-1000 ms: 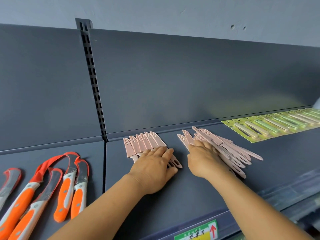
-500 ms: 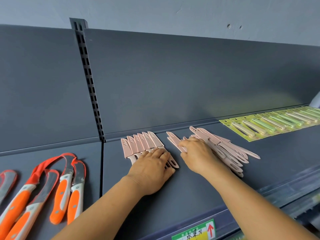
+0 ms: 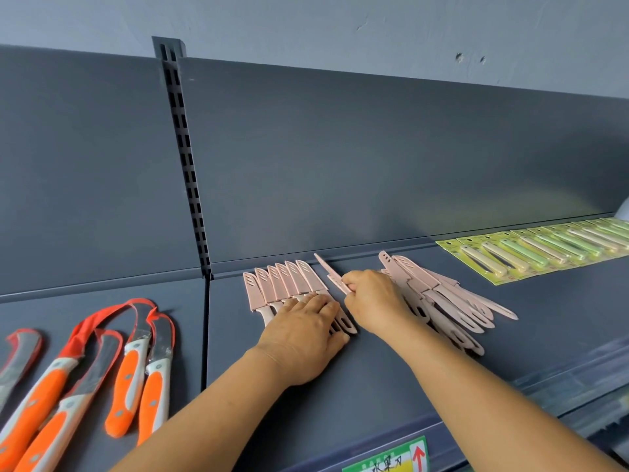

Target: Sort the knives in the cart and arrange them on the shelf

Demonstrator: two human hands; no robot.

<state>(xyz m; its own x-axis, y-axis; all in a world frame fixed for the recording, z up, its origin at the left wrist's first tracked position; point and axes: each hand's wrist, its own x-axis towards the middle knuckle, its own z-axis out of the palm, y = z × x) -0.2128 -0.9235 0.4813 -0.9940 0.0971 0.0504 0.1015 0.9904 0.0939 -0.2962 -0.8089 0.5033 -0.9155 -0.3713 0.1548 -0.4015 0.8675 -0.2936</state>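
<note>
Several pink sheathed knives lie side by side in a neat row (image 3: pixel 282 284) on the dark grey shelf (image 3: pixel 391 376). My left hand (image 3: pixel 306 335) lies flat on their handles with straight fingers. My right hand (image 3: pixel 371 298) grips one pink knife (image 3: pixel 328 270) by its handle, its sheathed blade tilted up and back, just right of the row. A loose pile of more pink knives (image 3: pixel 442 298) lies to the right, partly hidden behind my right hand.
Orange-and-white curved knives (image 3: pixel 129 379) with red blade guards lie on the left shelf section. Green carded knives (image 3: pixel 544 247) line the back right. A slotted upright (image 3: pixel 187 172) divides the back panels. A green price label (image 3: pixel 391 459) sits on the shelf's front edge.
My right hand has drawn one pink knife out of the pile leftward toward the row and tilted it up. My left hand has stayed on the row's handles.
</note>
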